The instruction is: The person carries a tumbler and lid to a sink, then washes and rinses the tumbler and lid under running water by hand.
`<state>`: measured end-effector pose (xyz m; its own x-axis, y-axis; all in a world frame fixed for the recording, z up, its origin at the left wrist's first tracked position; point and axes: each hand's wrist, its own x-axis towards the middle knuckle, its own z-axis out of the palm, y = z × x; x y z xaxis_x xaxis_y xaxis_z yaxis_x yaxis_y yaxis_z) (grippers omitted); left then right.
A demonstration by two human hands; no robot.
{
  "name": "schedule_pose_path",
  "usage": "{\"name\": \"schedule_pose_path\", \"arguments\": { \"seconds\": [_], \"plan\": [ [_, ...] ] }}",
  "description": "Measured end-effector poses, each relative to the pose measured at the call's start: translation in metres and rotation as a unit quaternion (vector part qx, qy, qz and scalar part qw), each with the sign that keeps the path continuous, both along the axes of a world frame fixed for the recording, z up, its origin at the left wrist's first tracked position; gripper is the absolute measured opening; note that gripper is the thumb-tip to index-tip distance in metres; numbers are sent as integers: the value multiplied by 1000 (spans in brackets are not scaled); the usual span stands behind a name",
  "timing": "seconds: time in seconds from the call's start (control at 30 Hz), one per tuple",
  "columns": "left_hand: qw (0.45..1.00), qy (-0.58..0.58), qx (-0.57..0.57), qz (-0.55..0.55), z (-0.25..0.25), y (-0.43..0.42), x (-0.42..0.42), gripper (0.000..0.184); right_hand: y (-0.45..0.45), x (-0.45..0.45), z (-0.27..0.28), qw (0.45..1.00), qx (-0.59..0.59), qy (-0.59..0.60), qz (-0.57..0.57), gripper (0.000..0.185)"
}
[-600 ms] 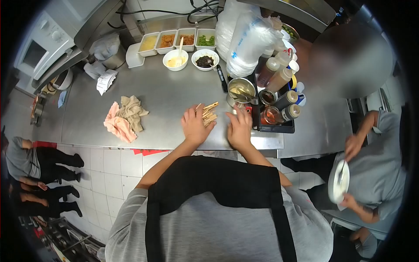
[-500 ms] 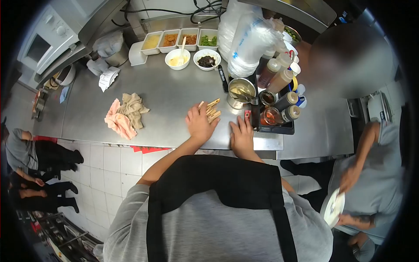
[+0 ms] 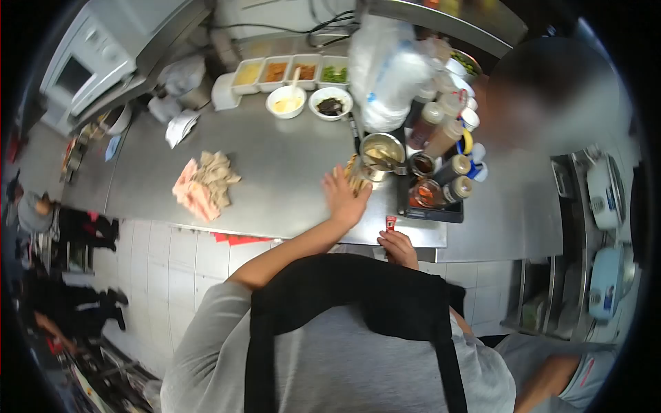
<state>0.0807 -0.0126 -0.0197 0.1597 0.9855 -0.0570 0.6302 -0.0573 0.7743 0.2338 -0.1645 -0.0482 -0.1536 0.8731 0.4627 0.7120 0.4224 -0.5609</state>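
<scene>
My left hand (image 3: 345,199) lies on the steel counter (image 3: 275,179) with its fingers spread, against a small bundle of wooden sticks (image 3: 356,180) beside the metal pot (image 3: 381,157). Down at the counter's front edge, my right hand (image 3: 399,248) has its fingers closed on a small red packet (image 3: 390,224), which sticks out beyond the fingertips. The pot holds metal utensils. To its right, a black tray (image 3: 434,212) carries sauce bottles and open jars.
A pink cloth (image 3: 195,193) and a beige cloth (image 3: 218,177) lie at the left. Two white bowls (image 3: 286,102) stand before food containers (image 3: 275,72). Plastic bags (image 3: 389,82) stand behind the pot. Another person's arm (image 3: 547,385) shows at lower right; more people (image 3: 76,296) are at left.
My left hand and the sticks have moved right, nearer the pot. My right hand has drawn back to the edge with the red packet. The co-worker at right has moved lower, the plate out of view.
</scene>
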Motion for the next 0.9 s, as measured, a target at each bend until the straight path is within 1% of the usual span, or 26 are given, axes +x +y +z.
{"name": "schedule_pose_path", "arguments": {
  "seconds": [0.03, 0.07, 0.1, 0.17, 0.23, 0.27, 0.33, 0.37, 0.4, 0.43, 0.47, 0.53, 0.57, 0.6, 0.67, 0.7, 0.77, 0.8, 0.87, 0.9],
  "plan": [
    [999, 14, 21, -42, 2, 3, -9, 104, -3, -2, 2, 1000, 0, 19, 14, 37],
    [990, 60, 66, -106, 13, -3, -23, 107, -7, -1, 3, 999, 5, 35, 21, 38],
    [971, 103, 122, -175, 31, -7, -39, 111, -7, 2, 6, 998, 18, 48, 20, 38],
    [911, 238, 184, -283, 53, -6, -58, 113, -15, 3, -3, 999, 34, 10, 7, 40],
    [910, 231, 173, -297, 30, -4, -65, 113, -26, -6, 24, 999, 35, 32, -17, 37],
    [909, 234, 180, -294, 26, -4, -58, 113, -32, -8, 35, 999, 32, 29, -33, 37],
    [912, 241, 184, -277, 22, -9, -50, 113, -52, -6, 49, 989, 1, 120, -82, 35],
    [918, 227, 184, -270, 23, -5, -52, 113, -55, -12, 51, 980, -7, 172, -99, 35],
    [925, 209, 180, -261, 22, -3, -51, 113, -56, -20, 50, 974, 16, 128, -185, 30],
    [934, 190, 172, -249, 26, -6, -47, 113, -63, -25, 58, 959, -2, 166, -230, 29],
    [941, 157, 188, -235, 34, -12, -48, 107, -73, -30, 69, 941, -22, 203, -271, 28],
    [915, 47, 241, -321, 37, -20, -58, 100, -87, -28, 74, 903, -39, 266, -335, 24],
    [897, -10, 261, -358, 36, -26, -57, 96, -93, -22, 75, 902, -33, 247, -354, 23],
    [866, -99, 236, -431, 35, -36, -48, 82, -100, -13, 76, 901, -28, 228, -369, 22],
    [807, -93, 83, -577, 46, -58, -12, 78, -113, 6, 82, 892, -22, 217, -396, 21],
    [766, -88, 6, -637, 56, -72, 12, 76, -120, 16, 89, 878, -17, 263, -400, 21],
    [746, -81, 15, -661, 97, -115, 70, 79, -135, 36, 105, 849, -10, 353, -393, 21],
    [739, -76, 44, -668, 98, -129, 94, 81, -145, 49, 111, 842, 28, 353, -407, 21],
    [719, -71, 107, -683, 93, -154, 146, 86, -176, 80, 107, 829, 71, 356, -424, 21],
    [731, -46, 126, -669, 88, -163, 174, 87, -197, 100, 105, 822, 96, 354, -435, 22]
  ]
}}
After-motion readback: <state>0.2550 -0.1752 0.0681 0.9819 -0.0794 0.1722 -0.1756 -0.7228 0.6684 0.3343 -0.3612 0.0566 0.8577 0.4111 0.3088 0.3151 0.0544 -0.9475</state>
